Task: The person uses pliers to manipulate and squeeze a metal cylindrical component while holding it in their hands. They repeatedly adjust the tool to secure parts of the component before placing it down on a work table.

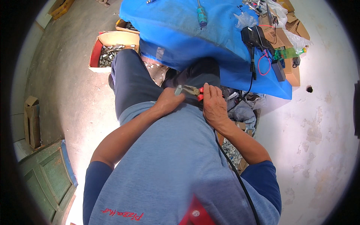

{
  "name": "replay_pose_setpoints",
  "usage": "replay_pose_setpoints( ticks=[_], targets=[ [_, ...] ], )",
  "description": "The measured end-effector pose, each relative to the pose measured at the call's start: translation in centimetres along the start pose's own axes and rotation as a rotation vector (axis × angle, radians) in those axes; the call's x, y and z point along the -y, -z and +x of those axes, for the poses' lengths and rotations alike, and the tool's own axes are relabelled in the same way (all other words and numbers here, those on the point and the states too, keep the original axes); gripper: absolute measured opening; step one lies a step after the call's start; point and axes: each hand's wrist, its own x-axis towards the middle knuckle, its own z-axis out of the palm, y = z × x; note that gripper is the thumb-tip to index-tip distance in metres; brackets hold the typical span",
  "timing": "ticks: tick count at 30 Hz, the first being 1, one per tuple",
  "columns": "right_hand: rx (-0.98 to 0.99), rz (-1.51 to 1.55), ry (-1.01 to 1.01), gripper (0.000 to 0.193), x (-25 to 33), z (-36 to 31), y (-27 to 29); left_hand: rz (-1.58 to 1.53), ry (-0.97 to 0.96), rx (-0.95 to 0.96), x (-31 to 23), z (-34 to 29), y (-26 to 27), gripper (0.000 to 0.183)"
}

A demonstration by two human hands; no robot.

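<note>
Over my lap, my left hand [168, 101] is closed around a small silvery-grey metal piece [178, 90], its end poking up from the fingers. In my right hand [214, 105] are pliers [194, 90] with red handles, held by the grips. Their jaws point left at the metal piece and appear slightly apart; whether they touch it I cannot tell. The exact kind of the piece is too small to make out.
A blue-covered table [180, 37] stands ahead, bearing a teal-handled screwdriver [202, 17], black power adapters [253, 37] and a green bottle [287, 53]. At left, a carton [93, 56] holds many small metal pieces. A white wall [318, 112] is on the right.
</note>
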Motion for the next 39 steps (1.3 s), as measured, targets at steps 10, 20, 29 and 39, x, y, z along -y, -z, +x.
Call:
replay_pose_setpoints(
  ticks=[10, 20, 29, 39],
  targets=[
    [-0.138, -0.102, 0.070, 0.054, -0.7, 0.3, -0.6, 0.029, 0.018, -0.022, 0.2, 0.2, -0.4, 0.039],
    [-0.071, -0.067, 0.066, 0.059, -0.8, 0.1, -0.8, 0.040, 0.006, -0.008, -0.2, 0.1, -0.3, 0.037],
    [-0.062, -0.072, 0.059, 0.058, -0.7, 0.4, -0.4, 0.057, 0.015, -0.008, -0.2, 0.1, -0.4, 0.036],
    [-0.057, -0.165, 0.087, 0.043, -0.8, 0.9, 0.1, 0.136, 0.051, 0.013, -1.1, -0.1, -0.1, 0.035]
  ],
)
